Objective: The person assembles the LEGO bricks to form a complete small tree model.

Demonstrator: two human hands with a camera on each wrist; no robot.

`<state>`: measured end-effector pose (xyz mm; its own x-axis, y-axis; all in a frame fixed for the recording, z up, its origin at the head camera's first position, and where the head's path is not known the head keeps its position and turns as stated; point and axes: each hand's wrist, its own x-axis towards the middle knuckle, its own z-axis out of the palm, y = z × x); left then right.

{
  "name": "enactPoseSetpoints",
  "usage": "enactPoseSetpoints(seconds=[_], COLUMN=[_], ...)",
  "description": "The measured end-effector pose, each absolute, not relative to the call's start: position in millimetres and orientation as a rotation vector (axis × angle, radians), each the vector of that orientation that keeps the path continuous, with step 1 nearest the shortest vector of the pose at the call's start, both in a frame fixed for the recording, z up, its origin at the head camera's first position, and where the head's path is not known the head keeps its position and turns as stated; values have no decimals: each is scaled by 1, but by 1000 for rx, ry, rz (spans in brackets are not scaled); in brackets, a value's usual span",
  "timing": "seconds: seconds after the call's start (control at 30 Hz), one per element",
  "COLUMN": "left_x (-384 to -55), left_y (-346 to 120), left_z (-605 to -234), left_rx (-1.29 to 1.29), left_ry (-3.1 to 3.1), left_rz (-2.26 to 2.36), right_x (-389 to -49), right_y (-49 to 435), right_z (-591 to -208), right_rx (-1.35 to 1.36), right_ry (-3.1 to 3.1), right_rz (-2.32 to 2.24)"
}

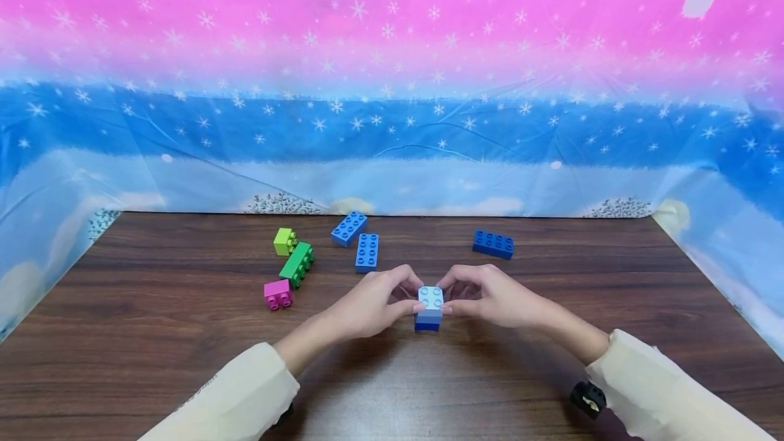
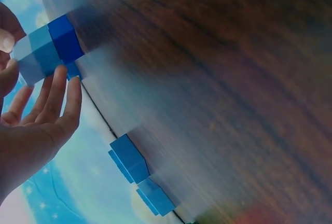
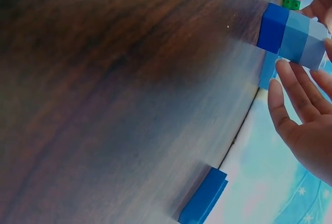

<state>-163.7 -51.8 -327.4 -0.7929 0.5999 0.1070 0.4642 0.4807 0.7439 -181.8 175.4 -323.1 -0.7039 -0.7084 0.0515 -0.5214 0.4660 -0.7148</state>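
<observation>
Stack of three square blocks, set one on another and standing upright on the brown wood-grain table. Bottom block: deep blue, smooth-sided. Middle block: medium sky blue. Top block: pale icy blue, four round studs in a two-by-two pattern on its upper face. The layers line up; the seams show as straight colour changes in both wrist views.

Position: the stack lies between the two hands, its upper part within reach of both sets of fingertips. Left hand is at 9 o'clock of it, right hand at 3 o'clock. Each hand is partly closed, thumb and bent forefinger pinching the upper part of the stack from its own side; thumb tips sit at the near corners. The other fingers are loosely spread in the wrist views. The deep blue bottom shows below the thumbs.

Surroundings, taken from the stack: two blue eight-stud bricks just beside each other, between 10 and 11 o'clock; dark blue brick between 1 and 2 o'clock; pink block near 9 o'clock; green brick between 9 and 10 o'clock; lime block near 10 o'clock.
</observation>
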Motion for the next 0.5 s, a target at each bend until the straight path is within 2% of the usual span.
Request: enactPoseSetpoints(seconds=[0.5], left_x=[-164], left_y=[-52], left_z=[-332], left_rx=[943], left_ry=[2563], left_rz=[1223], right_x=[-180], right_y=[177], right_z=[-327], right_rx=[-1034], right_ry=[2452], right_rz=[-1136])
